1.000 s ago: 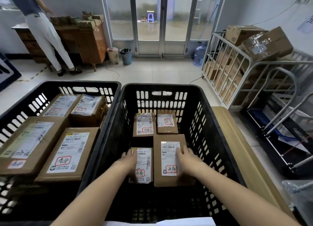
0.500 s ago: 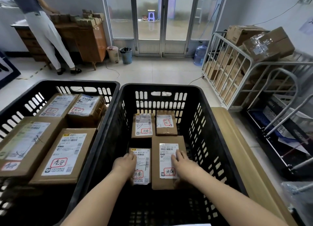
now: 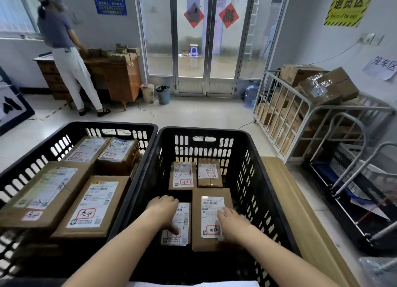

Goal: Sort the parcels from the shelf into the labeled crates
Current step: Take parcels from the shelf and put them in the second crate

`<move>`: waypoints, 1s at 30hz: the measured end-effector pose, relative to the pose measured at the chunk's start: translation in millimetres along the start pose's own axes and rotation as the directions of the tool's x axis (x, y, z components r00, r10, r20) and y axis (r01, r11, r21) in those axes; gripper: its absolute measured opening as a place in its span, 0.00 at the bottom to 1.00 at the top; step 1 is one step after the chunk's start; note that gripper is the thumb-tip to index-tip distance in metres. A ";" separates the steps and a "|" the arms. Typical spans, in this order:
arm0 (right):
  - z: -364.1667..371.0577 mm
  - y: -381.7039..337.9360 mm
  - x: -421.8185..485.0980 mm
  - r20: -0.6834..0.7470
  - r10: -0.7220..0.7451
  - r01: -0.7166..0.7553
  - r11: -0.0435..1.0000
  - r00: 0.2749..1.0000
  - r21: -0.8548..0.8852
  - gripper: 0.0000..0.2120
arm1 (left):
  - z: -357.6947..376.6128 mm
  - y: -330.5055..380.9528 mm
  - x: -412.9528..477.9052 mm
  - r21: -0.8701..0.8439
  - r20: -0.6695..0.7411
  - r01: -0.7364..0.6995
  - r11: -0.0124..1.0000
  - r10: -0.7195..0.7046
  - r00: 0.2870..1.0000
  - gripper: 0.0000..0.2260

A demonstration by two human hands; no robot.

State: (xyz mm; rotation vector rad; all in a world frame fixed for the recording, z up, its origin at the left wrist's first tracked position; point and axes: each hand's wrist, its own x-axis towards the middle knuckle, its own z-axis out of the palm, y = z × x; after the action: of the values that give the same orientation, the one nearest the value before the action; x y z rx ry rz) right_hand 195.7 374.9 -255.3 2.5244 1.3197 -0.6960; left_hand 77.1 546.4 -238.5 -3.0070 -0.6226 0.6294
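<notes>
Resting on the floor of the right crate (image 3: 247,157) were four labelled brown parcels in two rows. At the far end a flat parcel (image 3: 182,175) lay just beside a small taped parcel (image 3: 209,173). Nearer the person, a slim parcel (image 3: 181,224) lay alongside a large parcel (image 3: 211,220), their long edges touching or nearly so.

The left hand (image 3: 163,208) lay palm down on the slim parcel, its thumb stretched across the label and its fingers loose, gripping nothing that could be seen. The right hand (image 3: 232,222) pressed flat, straight fingers on the large parcel's label, also without a grip.

The left crate (image 3: 71,132), standing against the right one, was fuller. It held two parcels at the back, a wide parcel (image 3: 43,190) at the near left and a long parcel (image 3: 92,207) beside it.
</notes>
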 end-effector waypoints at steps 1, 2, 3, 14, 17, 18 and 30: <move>-3.1 -1.1 -4.6 -0.014 0.001 -0.001 1.000 1.000 0.000 0.40 | -3.7 1.3 -3.0 -0.009 -0.022 -0.010 1.000 0.010 1.000 0.41; -6.2 -2.3 -9.9 -0.030 0.001 -0.001 1.000 1.000 0.000 0.40 | -7.4 2.7 -6.0 -0.017 -0.042 -0.025 1.000 0.024 0.999 0.40; -9.5 -3.9 -15.6 -0.047 0.000 0.000 1.000 0.999 0.004 0.39 | -11.1 4.2 -9.0 -0.024 -0.058 -0.040 0.999 0.039 0.998 0.39; -23.7 -36.7 -105.6 -0.239 0.153 -0.119 0.982 0.959 0.148 0.29 | -40.3 19.9 -60.2 -0.040 -0.174 -0.248 0.968 0.237 0.956 0.33; -25.4 -47.6 -136.9 -0.308 0.210 -0.161 0.971 0.928 0.178 0.27 | -51.5 25.4 -80.2 -0.049 -0.214 -0.318 0.947 0.301 0.929 0.32; -24.5 -51.8 -149.2 -0.332 0.233 -0.177 0.966 0.914 0.189 0.27 | -54.5 28.3 -88.3 -0.043 -0.232 -0.346 0.937 0.327 0.916 0.31; 12.5 -75.2 -295.8 -0.487 0.564 -0.428 0.825 0.667 0.370 0.24 | -75.9 99.4 -177.2 0.046 -0.336 -0.661 0.749 0.635 0.695 0.30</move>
State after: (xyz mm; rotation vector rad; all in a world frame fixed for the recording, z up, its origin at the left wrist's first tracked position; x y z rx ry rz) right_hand -13.8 201.3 -116.5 3.2343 0.5800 0.0775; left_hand -4.7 392.5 -109.3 -3.2488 0.4874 0.0566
